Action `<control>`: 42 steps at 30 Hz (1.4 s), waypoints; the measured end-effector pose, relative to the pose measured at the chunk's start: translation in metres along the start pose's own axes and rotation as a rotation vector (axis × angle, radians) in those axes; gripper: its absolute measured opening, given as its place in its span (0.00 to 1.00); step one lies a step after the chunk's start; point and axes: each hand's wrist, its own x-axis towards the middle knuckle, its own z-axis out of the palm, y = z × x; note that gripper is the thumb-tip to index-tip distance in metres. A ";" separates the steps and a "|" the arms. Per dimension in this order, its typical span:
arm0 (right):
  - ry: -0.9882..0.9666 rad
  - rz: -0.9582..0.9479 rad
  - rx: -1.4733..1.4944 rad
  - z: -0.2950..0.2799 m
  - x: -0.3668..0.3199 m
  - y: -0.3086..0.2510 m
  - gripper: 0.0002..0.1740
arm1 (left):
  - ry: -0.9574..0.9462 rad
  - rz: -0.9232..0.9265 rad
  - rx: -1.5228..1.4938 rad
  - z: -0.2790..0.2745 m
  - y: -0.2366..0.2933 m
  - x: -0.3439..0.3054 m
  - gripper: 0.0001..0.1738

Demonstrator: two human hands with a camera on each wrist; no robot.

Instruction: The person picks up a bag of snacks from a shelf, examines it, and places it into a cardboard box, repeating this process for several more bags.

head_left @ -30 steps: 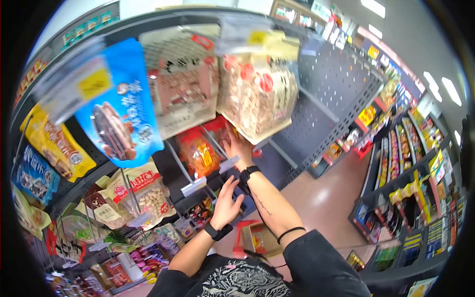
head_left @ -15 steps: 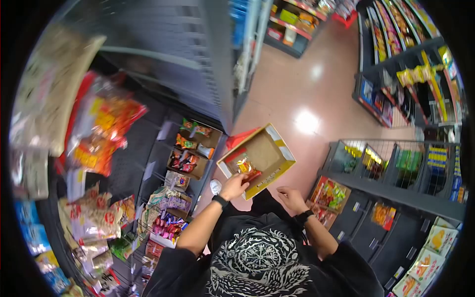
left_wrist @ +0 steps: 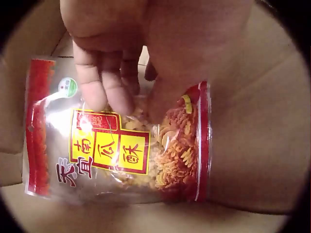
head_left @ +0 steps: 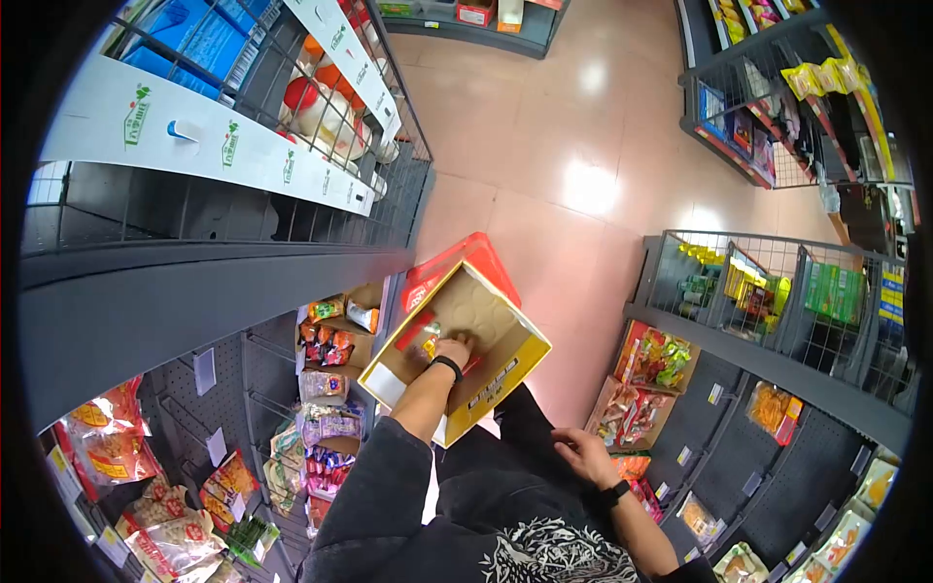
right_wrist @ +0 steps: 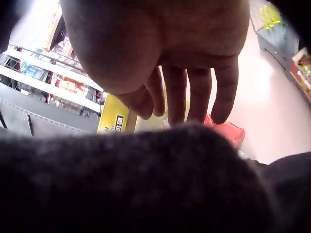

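Note:
An open cardboard box [head_left: 498, 381] with a yellow printed wall sits low in front of me, tilted in the head view. My left hand [head_left: 452, 352] is down inside it. In the left wrist view a clear bag of orange-yellow crisps [left_wrist: 133, 160] with red ends lies along the box's bare cardboard [left_wrist: 252, 170]. The left hand's [left_wrist: 112, 68] fingers curl down onto the middle of this bag and grip it; part of the grip is hidden by the hand. My right hand [head_left: 586, 455] hangs by my right thigh, fingers loosely bent, holding nothing.
Something red [head_left: 483, 251] lies under the box on the tiled floor [head_left: 544, 253]. To the left stands a dark shelf [head_left: 224, 291] with hanging snack bags and small snack boxes. On the right, another shelf [head_left: 719, 360] carries wire baskets and snack boxes.
One second ago both hands were up at the shelf of hanging bags. The view has turned down to the box, and the left hand has reached deeper into it. The right hand has moved to the thigh.

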 end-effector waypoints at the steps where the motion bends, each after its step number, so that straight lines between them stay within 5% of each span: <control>1: 0.050 0.078 0.118 0.001 0.001 0.007 0.13 | 0.078 0.020 0.023 0.000 0.000 -0.002 0.23; 4: 0.116 0.152 0.271 -0.004 0.008 0.006 0.13 | 0.018 -0.020 0.110 -0.023 0.008 -0.017 0.17; 5: 0.118 0.098 0.231 -0.009 0.014 -0.006 0.13 | 0.096 -0.027 0.121 -0.039 0.014 -0.036 0.14; 6: 0.121 0.031 0.192 -0.013 0.022 -0.019 0.12 | 0.241 -0.015 0.023 0.003 0.011 -0.006 0.13; 7: 0.065 0.016 0.151 -0.016 0.030 -0.030 0.23 | 0.194 -0.049 -0.084 -0.059 0.023 -0.056 0.13; 8: 0.048 -0.048 0.153 -0.015 0.037 -0.044 0.23 | 0.292 -0.079 -0.130 -0.085 0.035 -0.084 0.14; 10: 0.302 -0.268 -0.022 -0.010 0.053 -0.077 0.39 | 0.707 0.081 -0.323 -0.126 0.054 -0.152 0.09; 11: 0.264 -0.378 -0.151 -0.011 0.061 -0.090 0.50 | 0.772 0.071 -0.312 -0.148 0.066 -0.191 0.07; 14: 0.175 -0.685 -0.217 -0.019 0.063 -0.162 0.41 | 1.089 0.060 0.120 -0.184 0.079 -0.284 0.09; 17: -0.096 -0.527 0.008 -0.020 0.060 -0.214 0.27 | 1.218 0.015 -0.148 -0.202 0.061 -0.372 0.14; 18: -0.121 -0.574 -0.021 -0.011 0.065 -0.227 0.27 | 1.481 -0.081 -0.007 -0.208 0.048 -0.410 0.21; 20: -0.151 -0.606 0.441 0.008 0.076 -0.243 0.24 | 1.627 -0.333 -0.039 -0.188 0.025 -0.452 0.31; 22: -0.232 -0.557 0.592 0.024 0.059 -0.289 0.23 | 1.780 -0.508 -0.499 -0.164 0.010 -0.486 0.40; 23: -0.298 -0.613 0.517 0.034 0.056 -0.304 0.24 | 1.753 -0.444 -0.861 -0.149 0.004 -0.493 0.49; 24: -0.351 -0.663 0.442 0.043 0.051 -0.317 0.25 | 1.712 -0.329 -0.947 -0.128 -0.008 -0.491 0.50; 26: -0.372 -0.723 0.402 0.080 0.048 -0.339 0.30 | 1.485 0.090 -1.755 -0.115 -0.021 -0.507 0.46; 28: -0.187 -0.870 0.430 0.120 0.043 -0.357 0.36 | 1.647 -0.173 -1.549 -0.097 -0.046 -0.508 0.44; 29: 0.023 -0.966 0.190 0.126 0.024 -0.379 0.39 | 1.607 -0.321 -1.577 -0.100 -0.052 -0.522 0.42; 30: 0.229 -1.043 -0.057 0.130 0.005 -0.398 0.41 | 1.807 -0.156 -1.536 -0.096 -0.067 -0.518 0.42; 31: 0.311 -1.173 -0.089 0.139 0.005 -0.408 0.42 | 1.764 -0.235 -1.439 -0.098 -0.073 -0.530 0.42; 34: 0.292 -1.388 -0.290 0.159 -0.009 -0.453 0.34 | 1.820 -0.239 -1.160 -0.108 -0.098 -0.538 0.43; 38: 0.416 -1.470 -0.310 0.185 0.032 -0.496 0.34 | 1.707 -0.391 -1.023 -0.138 -0.118 -0.551 0.38; 39: 0.471 -1.465 -0.309 0.184 0.041 -0.511 0.35 | 1.822 -0.380 -0.940 -0.142 -0.130 -0.542 0.35; 42: 0.575 -1.439 -0.290 0.185 0.050 -0.529 0.37 | 1.732 -0.327 -0.908 -0.159 -0.147 -0.557 0.28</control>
